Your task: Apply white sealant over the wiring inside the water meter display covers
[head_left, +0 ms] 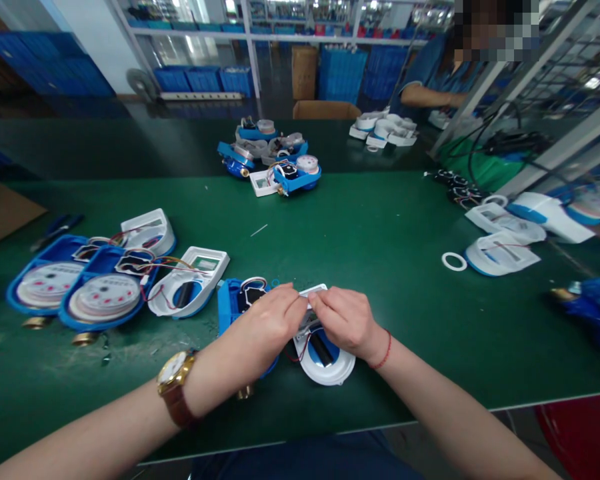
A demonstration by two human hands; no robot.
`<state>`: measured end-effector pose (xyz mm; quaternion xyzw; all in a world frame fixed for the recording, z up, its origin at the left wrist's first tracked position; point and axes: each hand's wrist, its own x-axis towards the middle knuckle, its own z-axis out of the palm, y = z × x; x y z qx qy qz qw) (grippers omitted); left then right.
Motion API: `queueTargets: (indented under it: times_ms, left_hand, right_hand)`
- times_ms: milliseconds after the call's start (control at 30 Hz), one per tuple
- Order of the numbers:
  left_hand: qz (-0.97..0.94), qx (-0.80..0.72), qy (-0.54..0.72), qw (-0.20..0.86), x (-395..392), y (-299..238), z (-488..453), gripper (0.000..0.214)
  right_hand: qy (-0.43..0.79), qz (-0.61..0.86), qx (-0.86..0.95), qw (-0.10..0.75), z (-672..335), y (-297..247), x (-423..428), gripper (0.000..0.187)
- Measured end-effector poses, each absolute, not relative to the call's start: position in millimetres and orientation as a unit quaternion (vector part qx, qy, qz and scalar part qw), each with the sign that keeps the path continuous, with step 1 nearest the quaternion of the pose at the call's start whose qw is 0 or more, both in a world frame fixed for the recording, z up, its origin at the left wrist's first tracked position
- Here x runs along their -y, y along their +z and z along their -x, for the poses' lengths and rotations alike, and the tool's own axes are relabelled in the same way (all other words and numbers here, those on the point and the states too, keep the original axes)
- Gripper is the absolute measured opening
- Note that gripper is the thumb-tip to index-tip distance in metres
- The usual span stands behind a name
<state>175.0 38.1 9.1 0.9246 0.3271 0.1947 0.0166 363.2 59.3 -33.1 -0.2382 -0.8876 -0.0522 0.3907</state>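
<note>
Both hands meet at the narrow end of a white water-meter cover (349, 373), which lies inner side up near the table's front edge. My left hand (279, 319) has its fingers bent in over the cover's left side. Opposite it, my right hand (344, 320) pinches the same end, thumb and fingertips pressed together. A black cylinder (321, 348) and thin wires show inside the cover's round part. Beneath and left of my left hand sits a blue meter body (226, 310) with a black part and wires, mostly hidden by my forearm. Whatever small piece the fingertips touch is hidden.
Two blue meters (105, 293) with wired white covers (190, 283) lie left, near pliers (57, 230). More meters (297, 177) stand at the back. White covers (500, 253) and a white ring (454, 261) lie right, before a metal frame. A co-worker's arm (430, 97) is beyond.
</note>
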Motion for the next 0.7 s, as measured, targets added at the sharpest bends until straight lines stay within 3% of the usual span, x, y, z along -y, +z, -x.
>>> queueTargets:
  times_ms: [500, 700]
  left_hand:
    - [-0.891, -0.385, 0.18, 0.162, -45.4, 6.5, -173.3, 0.022]
    - [-0.866, -0.398, 0.194, 0.233, -43.8, 19.6, -169.6, 0.017]
  right_hand:
    - [-0.159, 0.132, 0.908, 0.364, -365.8, -25.7, -75.9, 0.013]
    - [-0.102, 0.139, 0.91, 0.377, -369.1, -27.5, -76.1, 0.012]
